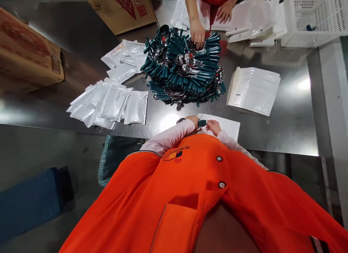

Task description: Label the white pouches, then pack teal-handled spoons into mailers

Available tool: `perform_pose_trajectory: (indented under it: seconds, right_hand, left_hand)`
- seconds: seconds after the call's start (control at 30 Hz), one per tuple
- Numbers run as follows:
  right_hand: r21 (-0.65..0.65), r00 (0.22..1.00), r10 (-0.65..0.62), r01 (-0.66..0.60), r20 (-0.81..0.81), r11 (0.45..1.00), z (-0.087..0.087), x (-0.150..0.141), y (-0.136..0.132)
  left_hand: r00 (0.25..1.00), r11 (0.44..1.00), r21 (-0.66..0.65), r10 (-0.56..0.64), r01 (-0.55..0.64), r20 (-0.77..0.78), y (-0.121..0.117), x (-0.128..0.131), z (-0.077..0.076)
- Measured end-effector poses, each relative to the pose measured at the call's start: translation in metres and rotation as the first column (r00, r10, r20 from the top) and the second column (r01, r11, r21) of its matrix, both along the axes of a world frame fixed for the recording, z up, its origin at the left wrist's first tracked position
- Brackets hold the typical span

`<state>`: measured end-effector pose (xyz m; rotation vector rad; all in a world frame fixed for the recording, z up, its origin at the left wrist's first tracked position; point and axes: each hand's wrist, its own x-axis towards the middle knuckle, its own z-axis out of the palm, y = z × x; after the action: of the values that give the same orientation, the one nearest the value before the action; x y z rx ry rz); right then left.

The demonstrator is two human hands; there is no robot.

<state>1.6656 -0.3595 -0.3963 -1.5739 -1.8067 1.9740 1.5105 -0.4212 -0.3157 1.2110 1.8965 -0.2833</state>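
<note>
Close to my body at the table's front edge, my left hand [192, 121] is closed around spoons with dark green handles [201, 123]. Their metal bowls [180, 120] stick out on the left and the handles point right; how many is hard to tell. My right hand [214, 127] pinches at a white padded envelope [230, 128], right by the handle ends. That envelope lies flat, partly under my hands and sleeves. Beyond my hands rises a big heap of green-handled spoons and other cutlery [185, 77].
Filled white envelopes [108, 102] lie left of the heap, a stack of flat envelopes [254, 89] right. Across the table a co-worker's hand [198, 34] reaches onto the heap. Cardboard boxes [29, 53] stand left; a white perforated basket [315, 17] sits far right.
</note>
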Motion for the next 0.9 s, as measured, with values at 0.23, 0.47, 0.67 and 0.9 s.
perform_pose_trajectory:
  seconds: [0.23, 0.47, 0.67, 0.9]
  right_hand:
    - [0.514, 0.962, 0.263, -0.262, 0.074, 0.817, 0.019, 0.002, 0.002]
    - [0.690, 0.858, 0.509, -0.407, 0.064, 0.599, 0.049, 0.000, 0.010]
    - [0.732, 0.845, 0.532, -0.336, -0.043, 0.592, 0.076, -0.014, 0.007]
    - [0.675, 0.771, 0.633, -0.436, -0.060, 0.595, 0.123, -0.029, 0.008]
  left_hand:
    - [0.997, 0.995, -0.076, 0.061, -0.065, -0.045, 0.018, 0.021, 0.015]
    - [0.983, 0.976, 0.182, 0.139, -0.117, -0.116, -0.006, 0.011, 0.036]
    - [0.992, 0.955, 0.290, -0.028, 0.064, -0.127, -0.004, -0.012, 0.053]
    - [0.970, 0.974, 0.129, -0.163, 0.188, -0.182, 0.009, -0.030, 0.069]
